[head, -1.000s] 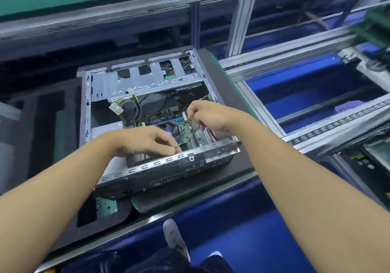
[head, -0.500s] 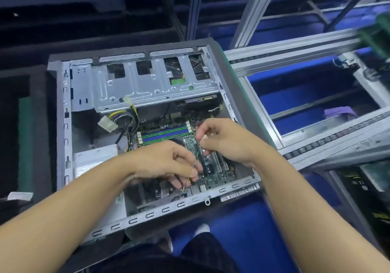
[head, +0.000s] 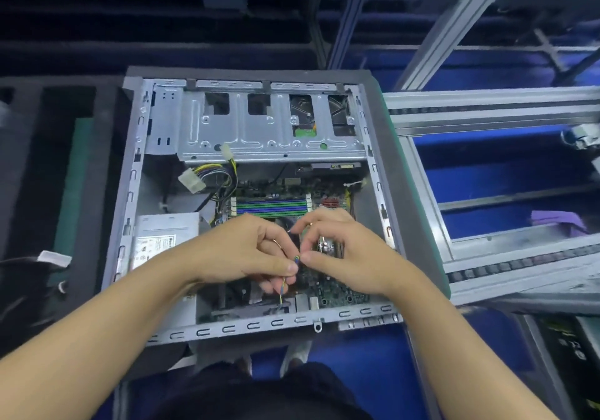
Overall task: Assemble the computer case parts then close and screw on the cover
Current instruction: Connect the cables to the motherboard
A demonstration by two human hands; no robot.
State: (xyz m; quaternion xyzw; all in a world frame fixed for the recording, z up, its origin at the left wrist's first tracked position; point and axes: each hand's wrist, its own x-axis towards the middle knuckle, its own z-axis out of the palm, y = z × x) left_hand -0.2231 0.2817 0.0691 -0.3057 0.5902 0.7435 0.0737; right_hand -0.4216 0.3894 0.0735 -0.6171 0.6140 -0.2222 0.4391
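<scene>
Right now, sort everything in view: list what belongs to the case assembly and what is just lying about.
Job in hand: open grey metal computer case; green motherboard inside it; thin yellow-and-blue wire, pinched by left hand and right hand.
Lying about: crumpled purple cloth; white strip at far left; silver aluminium rail frame.

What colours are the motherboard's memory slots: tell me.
The memory slots alternate blue and green; the head view shows it.
</scene>
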